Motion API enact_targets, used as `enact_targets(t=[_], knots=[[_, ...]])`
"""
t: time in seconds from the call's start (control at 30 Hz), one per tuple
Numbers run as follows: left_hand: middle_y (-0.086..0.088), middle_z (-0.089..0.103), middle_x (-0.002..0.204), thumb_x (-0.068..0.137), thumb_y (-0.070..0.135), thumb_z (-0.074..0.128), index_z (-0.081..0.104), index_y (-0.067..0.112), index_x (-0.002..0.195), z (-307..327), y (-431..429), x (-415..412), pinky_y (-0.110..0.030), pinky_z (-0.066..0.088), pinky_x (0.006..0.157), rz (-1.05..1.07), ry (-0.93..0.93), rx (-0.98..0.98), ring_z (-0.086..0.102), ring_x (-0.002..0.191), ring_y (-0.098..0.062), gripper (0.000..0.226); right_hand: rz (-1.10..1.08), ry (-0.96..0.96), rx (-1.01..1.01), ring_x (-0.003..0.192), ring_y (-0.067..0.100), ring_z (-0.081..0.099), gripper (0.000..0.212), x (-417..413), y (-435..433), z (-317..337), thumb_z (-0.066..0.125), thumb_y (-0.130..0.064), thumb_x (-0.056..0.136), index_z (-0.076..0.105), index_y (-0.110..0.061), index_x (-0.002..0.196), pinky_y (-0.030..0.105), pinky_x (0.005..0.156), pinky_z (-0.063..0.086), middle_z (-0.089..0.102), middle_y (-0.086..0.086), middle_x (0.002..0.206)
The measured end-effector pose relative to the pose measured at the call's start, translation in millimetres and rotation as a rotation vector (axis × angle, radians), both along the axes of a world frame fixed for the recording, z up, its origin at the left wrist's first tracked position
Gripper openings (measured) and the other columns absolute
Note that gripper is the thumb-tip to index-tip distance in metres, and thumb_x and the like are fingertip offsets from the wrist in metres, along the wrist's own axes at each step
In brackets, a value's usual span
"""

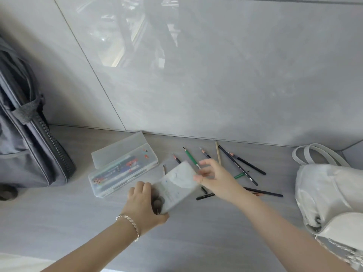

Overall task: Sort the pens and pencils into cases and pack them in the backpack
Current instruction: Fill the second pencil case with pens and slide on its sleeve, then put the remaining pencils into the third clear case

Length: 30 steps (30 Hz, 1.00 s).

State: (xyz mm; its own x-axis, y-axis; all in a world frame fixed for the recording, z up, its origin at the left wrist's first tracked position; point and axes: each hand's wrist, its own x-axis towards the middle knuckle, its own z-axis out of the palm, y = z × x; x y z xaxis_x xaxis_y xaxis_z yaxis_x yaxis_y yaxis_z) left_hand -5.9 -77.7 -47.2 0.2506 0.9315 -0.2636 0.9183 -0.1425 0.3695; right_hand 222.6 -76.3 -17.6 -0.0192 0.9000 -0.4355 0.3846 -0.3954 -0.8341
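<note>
Left hand (144,203) gripping frosted pencil case (176,185) at near end, right hand (214,177) pinching far end (long axis running away-right). Loose pencils (238,165) lying just beyond right hand.

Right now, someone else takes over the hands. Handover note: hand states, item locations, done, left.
Left hand grips the near end of the frosted case; right hand holds its far end, above the counter.
Open clear case, pens inside, lies left of it.
Loose pencils lie scattered behind and right.
Grey backpack far left, white bag far right.
Done: some pens cased.
Left: pencils into frosted case, close both, pack into backpack.
</note>
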Motion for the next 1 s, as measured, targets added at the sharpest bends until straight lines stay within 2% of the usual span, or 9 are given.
enact_targets(t=[0.1,0.23,0.37,0.5,0.63,0.7,0.77,0.87,1.0], knots=[[0.004,0.038,0.1,0.057,0.048,0.077,0.041,0.019,0.095,0,6,-30,-0.022,0.031,0.079,0.219,-0.021,-0.118,0.036,0.095,-0.017,0.061,-0.03,-0.041,0.0,0.098,0.006,0.056,0.025,-3,0,-2,0.059,-0.029,0.088,0.05,-0.026,0.111,0.016,0.075,0.038,0.059,-0.017,0.094],[0.002,0.041,0.098,0.058,0.043,0.074,0.043,0.019,0.094,-5,6,-62,-0.023,0.032,0.073,0.29,0.106,-0.257,0.041,0.093,-0.019,0.053,0.019,-0.1,-0.03,0.093,0.007,0.055,0.015,-8,-3,-8,0.055,-0.023,0.09,0.055,-0.024,0.105,0.006,0.068,0.035,0.059,-0.009,0.099],[0.0,0.041,0.102,0.062,0.04,0.072,0.041,0.02,0.094,-14,11,-62,-0.023,0.037,0.076,0.237,0.221,-0.343,0.04,0.095,-0.02,0.049,0.084,-0.113,-0.038,0.093,0.006,0.053,0.017,-15,1,-11,0.053,-0.021,0.091,0.057,-0.021,0.108,0.004,0.065,0.033,0.058,-0.007,0.101],[-0.002,0.044,0.122,0.081,0.058,0.054,0.049,0.019,0.113,-7,25,-37,-0.029,0.044,0.091,0.013,0.542,-0.13,0.044,0.116,-0.021,0.051,0.084,-0.129,-0.009,0.09,0.005,0.054,0.015,-17,5,-13,0.053,-0.019,0.092,0.059,-0.019,0.106,-0.001,0.063,0.035,0.06,-0.009,0.099],[0.001,0.062,0.112,0.094,0.048,0.034,0.058,0.021,0.112,16,72,-20,-0.032,0.048,0.079,0.14,0.351,0.063,0.058,0.104,-0.02,0.041,0.063,-0.152,0.003,0.087,0.004,0.056,0.009,-12,11,-14,0.054,-0.018,0.091,0.057,-0.026,0.094,0.001,0.068,0.037,0.06,-0.012,0.091],[-0.003,0.055,0.125,0.094,0.034,0.042,0.054,0.02,0.123,15,110,-30,-0.035,0.044,0.089,0.203,0.294,0.093,0.05,0.117,-0.024,0.034,0.068,-0.185,0.008,0.092,0.008,0.057,0.01,-10,14,-14,0.053,-0.018,0.091,0.057,-0.027,0.094,0.014,0.078,0.04,0.06,-0.012,0.092],[-0.006,0.047,0.135,0.089,0.022,0.051,0.047,0.019,0.132,9,146,-47,-0.038,0.04,0.099,0.208,0.348,0.015,0.044,0.126,-0.027,0.043,0.068,-0.217,0.011,0.093,0.008,0.056,0.01,-9,17,-13,0.053,-0.019,0.091,0.057,-0.028,0.094,0.02,0.083,0.042,0.058,-0.014,0.091],[-0.01,0.047,0.137,0.083,0.021,0.063,0.042,0.024,0.137,1,180,-67,-0.043,0.042,0.103,0.237,0.394,-0.191,0.049,0.125,-0.032,0.058,0.062,-0.227,0.005,0.087,0.003,0.054,0.01,-9,19,-11,0.051,-0.019,0.092,0.057,-0.028,0.095,0.015,0.074,0.041,0.054,-0.021,0.086],[-0.012,0.05,0.138,0.082,0.02,0.067,0.036,0.013,0.141,-1,190,-71,-0.033,0.04,0.102,0.081,0.415,-0.279,0.05,0.125,-0.028,0.067,0.08,-0.255,-0.014,0.094,0.007,0.054,0.014,-7,18,-15,0.05,-0.02,0.093,0.06,-0.023,0.102,0.02,0.082,0.037,0.056,-0.016,0.091]])
